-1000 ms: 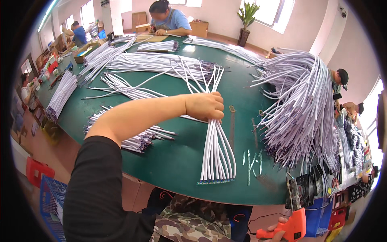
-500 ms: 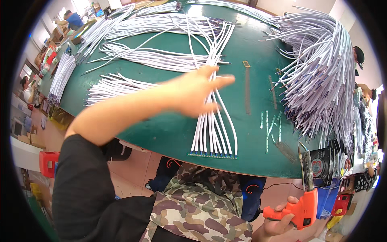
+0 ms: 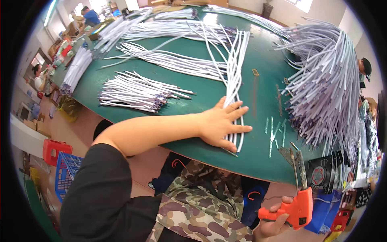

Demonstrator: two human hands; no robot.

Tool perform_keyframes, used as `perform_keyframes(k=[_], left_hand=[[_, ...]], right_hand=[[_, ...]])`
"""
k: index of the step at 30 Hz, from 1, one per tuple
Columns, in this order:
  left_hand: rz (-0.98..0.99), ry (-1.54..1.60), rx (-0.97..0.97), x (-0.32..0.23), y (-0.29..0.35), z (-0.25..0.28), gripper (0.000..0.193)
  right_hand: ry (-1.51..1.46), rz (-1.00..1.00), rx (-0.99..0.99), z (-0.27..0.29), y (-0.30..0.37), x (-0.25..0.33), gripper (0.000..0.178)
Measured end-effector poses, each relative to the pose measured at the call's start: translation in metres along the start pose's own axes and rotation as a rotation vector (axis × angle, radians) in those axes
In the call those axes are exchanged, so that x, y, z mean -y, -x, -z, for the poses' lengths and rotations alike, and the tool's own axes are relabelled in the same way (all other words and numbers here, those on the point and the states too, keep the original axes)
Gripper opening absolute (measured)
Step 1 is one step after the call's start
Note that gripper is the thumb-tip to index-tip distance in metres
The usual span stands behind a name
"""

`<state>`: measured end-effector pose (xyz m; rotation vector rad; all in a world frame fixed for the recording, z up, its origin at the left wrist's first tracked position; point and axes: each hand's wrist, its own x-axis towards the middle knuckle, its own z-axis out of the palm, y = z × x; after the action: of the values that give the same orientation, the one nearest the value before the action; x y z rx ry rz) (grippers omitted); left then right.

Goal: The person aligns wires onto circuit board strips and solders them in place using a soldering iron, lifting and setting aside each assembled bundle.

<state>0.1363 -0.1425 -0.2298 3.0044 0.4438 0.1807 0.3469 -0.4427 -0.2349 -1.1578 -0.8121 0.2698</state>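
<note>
My left hand (image 3: 221, 126) lies with fingers spread across the lower part of a bunch of white cables (image 3: 233, 80) on the green table. Beneath the palm, the near ends of these cables are mostly hidden, along with the narrow green circuit strip they join. One cable end shows just past the little finger side. At the lower right, my right hand (image 3: 274, 226) is wrapped around the handle of an orange soldering gun (image 3: 301, 207), whose metal tip parts point up beside the table edge.
Several loose green circuit strips (image 3: 271, 139) lie right of the cables. A black fan (image 3: 318, 173) stands at the table's right corner below a big heap of white cables (image 3: 326, 84). More cable bundles (image 3: 137, 92) lie left and behind. Other people are in the background.
My left hand has come down and nearer, from blurred over the middle of the cables to flat over their near ends. The view has shifted, and the soldering gun stays in my right hand.
</note>
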Motion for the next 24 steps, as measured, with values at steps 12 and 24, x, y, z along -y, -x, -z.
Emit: perform_keyframes(k=[12, 24], left_hand=[[0.265, 0.095, -0.092, -0.046, 0.014, -0.012, 0.081], [0.445, -0.248, -0.037, 0.088, 0.219, 0.063, 0.090]], right_hand=[[-0.022, -0.134, 0.105, -0.013, 0.001, 0.019, 0.075], [-0.043, -0.211, 0.178, -0.009, 0.011, 0.014, 0.062]])
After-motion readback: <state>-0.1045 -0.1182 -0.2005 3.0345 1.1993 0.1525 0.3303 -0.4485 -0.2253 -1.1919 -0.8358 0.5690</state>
